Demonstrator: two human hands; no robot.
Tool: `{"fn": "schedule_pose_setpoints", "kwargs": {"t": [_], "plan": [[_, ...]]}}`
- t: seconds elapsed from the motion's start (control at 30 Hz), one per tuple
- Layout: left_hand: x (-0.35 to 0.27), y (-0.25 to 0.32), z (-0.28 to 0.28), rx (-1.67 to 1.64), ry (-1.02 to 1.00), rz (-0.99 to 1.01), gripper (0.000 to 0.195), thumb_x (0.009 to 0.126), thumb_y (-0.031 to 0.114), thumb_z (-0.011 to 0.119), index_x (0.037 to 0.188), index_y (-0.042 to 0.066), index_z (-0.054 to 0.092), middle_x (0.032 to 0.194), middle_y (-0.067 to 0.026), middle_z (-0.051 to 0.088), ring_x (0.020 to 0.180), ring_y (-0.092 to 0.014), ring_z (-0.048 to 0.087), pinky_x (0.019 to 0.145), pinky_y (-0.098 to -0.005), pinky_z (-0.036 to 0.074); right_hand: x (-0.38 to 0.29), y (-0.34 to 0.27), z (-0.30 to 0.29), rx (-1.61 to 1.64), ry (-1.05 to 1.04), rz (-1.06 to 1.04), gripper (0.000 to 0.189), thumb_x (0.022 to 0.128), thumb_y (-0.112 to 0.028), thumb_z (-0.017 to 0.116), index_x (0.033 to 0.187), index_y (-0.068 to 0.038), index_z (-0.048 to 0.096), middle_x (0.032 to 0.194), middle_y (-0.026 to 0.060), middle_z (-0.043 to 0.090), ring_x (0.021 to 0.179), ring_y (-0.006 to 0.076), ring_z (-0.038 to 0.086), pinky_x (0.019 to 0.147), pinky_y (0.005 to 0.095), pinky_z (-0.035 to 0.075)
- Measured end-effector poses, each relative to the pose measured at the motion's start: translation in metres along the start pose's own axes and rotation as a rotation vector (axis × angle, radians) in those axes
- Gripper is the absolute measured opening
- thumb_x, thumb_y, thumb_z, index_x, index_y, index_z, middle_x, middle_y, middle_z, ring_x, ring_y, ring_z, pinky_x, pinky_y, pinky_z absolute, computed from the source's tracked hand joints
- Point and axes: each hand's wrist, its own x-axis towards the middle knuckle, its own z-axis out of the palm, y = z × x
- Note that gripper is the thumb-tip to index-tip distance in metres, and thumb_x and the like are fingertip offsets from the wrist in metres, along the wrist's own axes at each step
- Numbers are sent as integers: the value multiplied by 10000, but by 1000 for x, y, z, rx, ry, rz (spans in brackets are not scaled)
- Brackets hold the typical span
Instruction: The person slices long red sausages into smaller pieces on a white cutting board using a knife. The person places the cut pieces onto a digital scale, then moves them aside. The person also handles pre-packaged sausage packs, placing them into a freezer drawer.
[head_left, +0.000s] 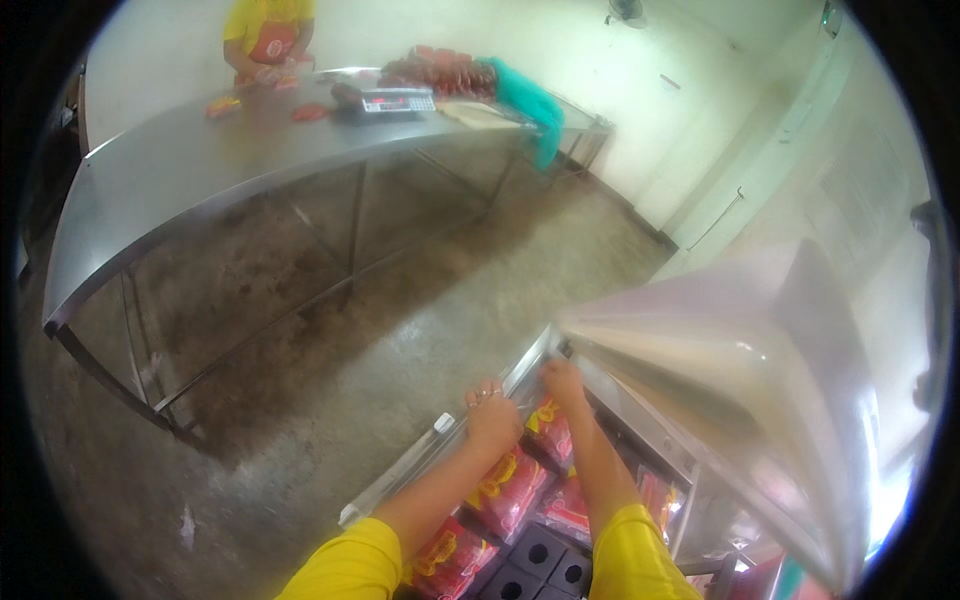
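Below me is a metal-rimmed machine chamber (675, 450) holding several red and yellow plastic packs (506, 487). Dark blocks with round holes (536, 556) lie among the packs. My left hand (493, 421), with rings on its fingers, rests at the chamber's far left rim, by the top edge of one pack. My right hand (562, 381) reaches into the far corner, at the upper end of another pack (551, 429). Clear plastic shows between the hands; the fingertips are blurred, so whether either hand grips it is unclear.
A raised transparent lid (742, 360) stands at the right. Across the wet floor is a long steel table (172, 157) with a digital scale (397, 100), a pile of reddish packs (442, 73) and a green cloth or bag (529, 97). A person (270, 41) works behind it.
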Motion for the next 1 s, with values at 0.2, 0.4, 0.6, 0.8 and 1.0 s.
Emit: {"fn": "schedule_pose_setpoints", "kwargs": {"t": [0.2,0.4,0.6,0.8,1.0], "plan": [[0,3,-3,-63,-20,-9,237,777,196,574,915,72,721,1206,-127,518,1166,-278,435,951,-451,320,-10,-23,-5,-63,11,215,297,783,-332,593,872,-66,691,886,170,667,855,323,642,769,417,494],[-1,2,-3,17,35,-7,282,802,246,545,939,71,718,1159,-139,572,1138,-296,477,945,-465,341,-22,12,-13,93,74,117,365,865,-372,539,1052,-79,651,960,158,665,915,310,636,821,414,479],[-8,-7,-23,56,155,92,273,775,270,564,902,68,697,1067,-139,610,1079,-332,511,933,-468,358,-151,49,-102,214,128,342,396,883,-345,581,1096,-16,636,1044,117,671,966,242,625,859,358,468],[-7,-37,-101,-61,382,26,201,729,221,601,884,103,648,1018,-143,608,1040,-373,511,891,-519,381,-282,18,-180,296,256,447,311,863,-252,634,1043,1,643,910,64,657,849,154,606,747,282,485],[26,-30,-302,-173,864,253,299,801,164,592,1075,47,621,968,-165,635,920,-350,588,861,-437,440,-440,-85,-324,604,453,302,206,822,-63,636,1004,33,629,867,102,660,810,165,632,737,277,499]]}}
